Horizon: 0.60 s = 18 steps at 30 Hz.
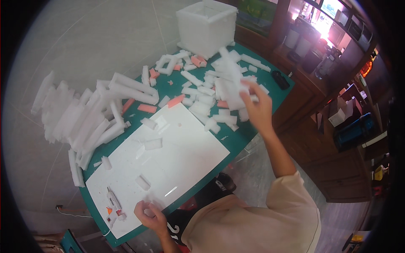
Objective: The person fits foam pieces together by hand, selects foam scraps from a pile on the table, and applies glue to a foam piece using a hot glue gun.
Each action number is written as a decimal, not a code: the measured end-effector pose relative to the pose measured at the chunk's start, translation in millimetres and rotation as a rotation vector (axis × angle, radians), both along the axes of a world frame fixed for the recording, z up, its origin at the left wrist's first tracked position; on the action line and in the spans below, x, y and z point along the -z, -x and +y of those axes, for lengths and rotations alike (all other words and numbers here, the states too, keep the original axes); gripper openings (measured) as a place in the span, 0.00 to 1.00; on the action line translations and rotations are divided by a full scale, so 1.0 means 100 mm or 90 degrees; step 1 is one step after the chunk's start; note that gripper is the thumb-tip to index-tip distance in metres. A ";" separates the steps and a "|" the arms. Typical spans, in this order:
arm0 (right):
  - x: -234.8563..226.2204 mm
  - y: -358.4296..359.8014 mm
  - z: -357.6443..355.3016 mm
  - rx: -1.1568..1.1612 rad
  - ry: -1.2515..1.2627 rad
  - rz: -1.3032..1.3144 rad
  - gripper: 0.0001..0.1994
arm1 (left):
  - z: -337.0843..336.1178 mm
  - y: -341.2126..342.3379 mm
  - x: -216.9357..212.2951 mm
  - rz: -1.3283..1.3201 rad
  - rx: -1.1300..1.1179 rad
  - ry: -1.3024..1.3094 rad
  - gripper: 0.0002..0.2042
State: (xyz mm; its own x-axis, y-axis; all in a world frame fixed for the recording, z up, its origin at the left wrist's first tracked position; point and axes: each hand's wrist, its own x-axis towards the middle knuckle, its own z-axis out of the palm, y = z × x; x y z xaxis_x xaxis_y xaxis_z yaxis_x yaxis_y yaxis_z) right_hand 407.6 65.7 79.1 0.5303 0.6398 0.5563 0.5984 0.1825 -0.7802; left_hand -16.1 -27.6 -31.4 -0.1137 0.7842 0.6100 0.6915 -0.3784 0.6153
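Observation:
My right hand point(258, 103), arm stretched over the far right of the table, is closed on a long white foam piece point(231, 74), slightly blurred. Beneath and beside it lies a heap of loose white foam blocks point(203, 100). Near the front edge of the white board point(179, 156), my left hand point(152, 217) is curled; something pale shows between its fingers, too unclear to name. Left of that hand rests a white glue gun point(113, 200) with an orange part. A small foam block point(143, 182) sits just beyond my left hand, and another foam block point(153, 143) farther off.
A white foam box point(206, 29) stands at the far end of the green table mat point(168, 76). Long foam strips point(84, 114) are stacked against the wall on the left. Pink foam pieces point(176, 100) lie among the white ones. A black object point(280, 80) is at the right edge.

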 end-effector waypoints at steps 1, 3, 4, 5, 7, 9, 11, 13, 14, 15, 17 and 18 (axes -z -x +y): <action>-0.10 -0.09 0.19 0.035 -0.033 -0.055 0.15 | 0.00 0.00 0.00 0.014 0.004 -0.005 0.17; -0.24 -0.42 0.57 0.041 -0.037 -0.168 0.21 | 0.00 -0.03 -0.03 0.021 0.007 -0.002 0.17; -0.31 -0.51 0.68 0.045 -0.038 -0.168 0.21 | -0.01 -0.04 -0.05 0.033 0.000 0.003 0.17; -0.37 -0.56 0.78 -0.043 0.015 -0.062 0.25 | -0.02 -0.04 -0.05 0.034 0.003 0.002 0.17; -0.44 -0.55 0.80 -0.136 0.063 0.046 0.29 | -0.03 -0.05 -0.03 -0.011 -0.010 0.006 0.17; -0.51 -0.61 0.57 -0.279 0.026 0.187 0.32 | -0.01 -0.03 -0.02 -0.016 -0.012 0.009 0.17; -0.42 -0.75 0.41 -0.280 0.051 0.219 0.32 | -0.03 -0.05 -0.02 -0.024 -0.013 0.019 0.16; -0.26 -0.89 0.26 -0.272 0.086 0.258 0.29 | -0.02 -0.07 -0.07 0.007 -0.011 0.016 0.16; -0.16 -0.95 0.21 -0.269 0.090 0.260 0.29 | -0.02 -0.07 -0.07 0.008 -0.009 0.022 0.16; -0.08 -0.99 0.18 -0.247 0.128 0.221 0.27 | -0.01 -0.06 -0.06 0.006 -0.008 0.019 0.16; 0.09 -1.00 0.14 -0.204 0.182 0.169 0.20 | -0.01 -0.06 -0.06 0.006 -0.009 0.019 0.15; 0.12 -0.96 0.16 -0.205 0.183 0.170 0.20 | 0.00 -0.06 -0.06 0.014 -0.013 0.018 0.15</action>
State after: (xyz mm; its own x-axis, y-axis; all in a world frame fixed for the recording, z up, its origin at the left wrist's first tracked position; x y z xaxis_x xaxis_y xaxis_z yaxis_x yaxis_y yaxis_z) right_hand 504.0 81.3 66.8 0.3808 0.9017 0.2050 0.3199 0.0795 -0.9441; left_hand -9.7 -27.5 -24.9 -0.1167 0.7988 0.5902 0.7125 -0.3467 0.6101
